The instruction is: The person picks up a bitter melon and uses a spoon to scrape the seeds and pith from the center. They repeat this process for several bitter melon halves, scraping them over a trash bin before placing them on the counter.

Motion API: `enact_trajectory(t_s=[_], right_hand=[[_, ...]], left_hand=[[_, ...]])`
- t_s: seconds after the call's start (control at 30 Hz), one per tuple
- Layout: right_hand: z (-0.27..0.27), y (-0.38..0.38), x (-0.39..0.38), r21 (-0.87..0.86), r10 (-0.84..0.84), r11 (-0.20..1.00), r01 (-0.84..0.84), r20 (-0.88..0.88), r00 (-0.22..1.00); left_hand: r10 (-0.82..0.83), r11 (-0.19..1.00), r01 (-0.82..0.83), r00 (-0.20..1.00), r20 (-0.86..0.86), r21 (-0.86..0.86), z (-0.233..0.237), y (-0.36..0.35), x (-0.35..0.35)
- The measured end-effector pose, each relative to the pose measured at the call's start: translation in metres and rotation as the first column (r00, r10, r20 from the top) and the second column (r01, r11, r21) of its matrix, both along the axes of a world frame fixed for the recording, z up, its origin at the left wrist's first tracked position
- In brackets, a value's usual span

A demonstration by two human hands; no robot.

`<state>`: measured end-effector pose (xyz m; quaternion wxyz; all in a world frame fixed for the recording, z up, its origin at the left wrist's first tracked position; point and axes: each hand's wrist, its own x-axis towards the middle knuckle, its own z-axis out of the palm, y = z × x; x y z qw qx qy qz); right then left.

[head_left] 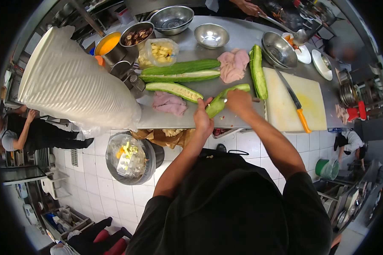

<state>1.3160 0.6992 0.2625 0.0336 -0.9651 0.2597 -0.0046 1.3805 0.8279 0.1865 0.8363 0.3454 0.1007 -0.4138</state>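
A piece of long green gourd (216,106) is gripped at its near end by my left hand (203,117), over the steel table's front edge. My right hand (239,103) is closed round a small metal tool (255,100) whose end sticks out to the right; its working end is mostly hidden against the gourd. Left of my hands lies a gourd half (174,89) with pale seedy flesh upward. Behind it are more long gourd pieces (181,76). Another gourd piece (258,72) stands lengthwise by the cutting board. Pink cloths (233,66) lie near the gourds.
An orange-handled knife (294,97) rests on the white cutting board (281,114). Steel bowls (211,35) stand at the back. A plastic-wrapped stack (83,80) fills the left. Below is a lined bin (151,148). Other people work around, one holding a ladle (301,36).
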Motion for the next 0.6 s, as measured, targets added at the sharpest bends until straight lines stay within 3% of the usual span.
enact_trajectory(t_s=[0.17,0.27,0.37,0.47,0.6], right_hand=[[0.004,0.064,-0.006,0.166,0.071,0.984,-0.063,-0.04,0.997],[0.004,0.066,-0.009,0.214,0.045,0.976,-0.048,0.017,0.999],[-0.009,0.052,-0.021,0.265,0.031,0.96,-0.086,0.205,0.978],[-0.015,0.045,-0.024,0.211,-0.072,0.977,0.009,0.296,0.952],[-0.018,0.045,-0.018,0.225,-0.112,0.973,0.045,0.291,0.95]], left_hand=[[0.013,1.0,-0.012,1.0,0.027,-0.007,-0.009,0.001,-0.006],[0.019,1.0,-0.019,1.0,0.014,-0.008,0.004,0.0,-0.003],[-0.008,0.999,0.008,1.0,0.012,-0.038,0.001,0.0,0.0],[0.006,0.999,-0.006,1.0,0.002,-0.052,-0.004,0.001,0.001],[0.02,0.999,-0.02,1.0,0.0,-0.03,-0.002,-0.001,0.001]])
